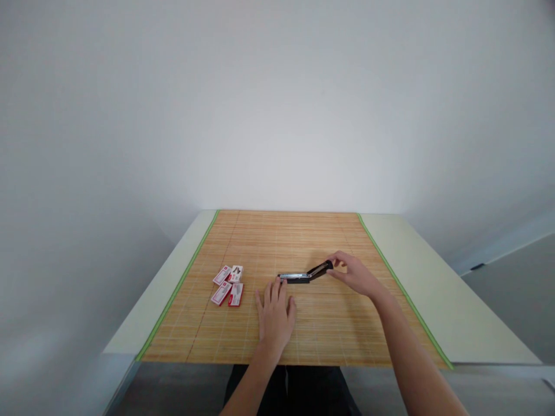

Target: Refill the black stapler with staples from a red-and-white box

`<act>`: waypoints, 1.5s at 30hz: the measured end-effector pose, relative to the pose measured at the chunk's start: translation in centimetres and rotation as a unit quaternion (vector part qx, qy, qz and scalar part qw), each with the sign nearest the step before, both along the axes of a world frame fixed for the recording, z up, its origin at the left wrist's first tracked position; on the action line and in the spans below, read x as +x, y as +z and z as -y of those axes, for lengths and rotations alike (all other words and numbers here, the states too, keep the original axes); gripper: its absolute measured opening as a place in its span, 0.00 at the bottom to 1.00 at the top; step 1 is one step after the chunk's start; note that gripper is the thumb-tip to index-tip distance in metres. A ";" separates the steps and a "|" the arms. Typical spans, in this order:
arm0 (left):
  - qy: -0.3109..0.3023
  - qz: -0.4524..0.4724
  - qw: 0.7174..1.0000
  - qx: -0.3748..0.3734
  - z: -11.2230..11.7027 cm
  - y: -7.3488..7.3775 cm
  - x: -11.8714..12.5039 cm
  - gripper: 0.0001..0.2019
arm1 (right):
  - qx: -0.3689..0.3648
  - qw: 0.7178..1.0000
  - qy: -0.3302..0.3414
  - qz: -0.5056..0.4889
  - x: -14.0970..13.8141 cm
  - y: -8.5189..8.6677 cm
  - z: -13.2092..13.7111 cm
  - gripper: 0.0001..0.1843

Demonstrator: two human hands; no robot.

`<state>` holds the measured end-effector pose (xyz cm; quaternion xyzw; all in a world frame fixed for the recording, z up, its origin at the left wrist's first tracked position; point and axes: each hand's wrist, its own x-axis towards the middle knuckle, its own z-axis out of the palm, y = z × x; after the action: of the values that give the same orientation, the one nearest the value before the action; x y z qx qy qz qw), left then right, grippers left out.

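A black stapler (pixel 299 278) lies on the bamboo mat, its top arm swung far open to the right so that the metal staple channel shows. My right hand (pixel 352 274) pinches the end of the raised top arm between thumb and fingers. With fingers spread, my left hand (pixel 274 315) rests on the mat, its fingertips at the left end of the stapler base. Several small red and white boxes (pixel 235 294) lie in a loose group to the left of my left hand. Whether staples sit in the channel is too small to tell.
The bamboo mat (pixel 286 237) with green edging covers the middle of a white table (pixel 416 260). Behind it rises a plain pale wall (pixel 277 115). The table's front edge is close to my lap.
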<state>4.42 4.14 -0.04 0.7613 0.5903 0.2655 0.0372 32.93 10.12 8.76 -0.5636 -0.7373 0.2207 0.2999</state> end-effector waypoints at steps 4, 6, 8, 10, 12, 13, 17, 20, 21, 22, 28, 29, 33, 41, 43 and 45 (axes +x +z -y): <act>0.003 0.006 1.000 -0.003 0.0 0.1 0.1 0.26 | -0.072 0.985 -0.081 -0.136 2.5 -5.3 2.2 0.22; -0.002 0.011 1.000 -0.007 0.0 0.0 0.1 0.26 | -0.079 0.974 -0.100 -0.188 2.3 -6.9 2.8 0.24; -0.020 0.019 1.000 -0.011 -0.1 -0.1 0.0 0.27 | -0.061 0.966 -0.115 -0.226 1.8 -7.6 3.1 0.27; -0.036 0.030 0.999 -0.011 0.0 -0.1 -0.7 0.26 | -0.039 0.958 -0.123 -0.258 1.3 -7.7 3.6 0.31; -0.021 0.042 0.999 -0.002 0.3 0.0 -2.3 0.24 | -0.024 0.950 -0.141 -0.278 1.0 -8.0 4.6 0.36; 0.007 0.047 0.999 0.006 0.6 0.1 -3.4 0.22 | -0.020 0.947 -0.156 -0.281 1.0 -8.3 5.3 0.37; 0.195 0.050 0.979 0.029 1.4 0.3 -9.1 0.20 | -0.005 0.941 -0.225 -0.253 1.1 -9.9 8.7 0.34; 0.237 0.041 0.971 0.013 1.4 0.4 -12.1 0.22 | 0.000 0.946 -0.248 -0.207 1.0 -10.4 10.8 0.31; 0.231 0.040 0.972 0.000 1.2 0.4 -12.6 0.21 | 0.000 0.949 -0.250 -0.192 0.9 -10.4 11.2 0.30; 0.223 0.040 0.974 -0.022 1.1 0.4 -12.8 0.20 | -0.002 0.952 -0.251 -0.178 0.6 -10.2 11.6 0.30; 0.071 0.046 0.983 -0.163 1.2 1.5 -10.5 0.14 | -0.018 0.973 -0.184 -0.138 -5.0 -9.0 12.4 0.22; 0.015 0.051 0.986 -0.156 1.4 1.8 -9.8 0.15 | -0.006 0.980 -0.156 -0.122 -6.2 -8.9 12.4 0.20; -0.132 0.064 0.981 -0.128 1.8 2.4 -7.1 0.19 | 0.013 0.995 -0.080 -0.051 -9.8 -8.6 12.2 0.12; -0.192 0.083 0.968 -0.138 0.5 2.1 -5.0 0.19 | -0.043 0.996 -0.079 -0.028 -9.7 -8.8 11.7 0.05; -0.210 0.091 0.962 -0.148 0.2 1.9 -5.0 0.19 | -0.087 0.994 -0.061 -0.029 -9.0 -8.7 11.5 0.05; -0.224 0.101 0.957 -0.156 0.0 1.7 -5.1 0.20 | -0.119 0.991 -0.054 -0.028 -8.3 -8.4 11.3 0.05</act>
<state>-0.67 4.18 1.62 0.8278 0.4323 0.2305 0.2733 24.64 -1.22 0.35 -0.6281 -0.6653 0.3062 0.2630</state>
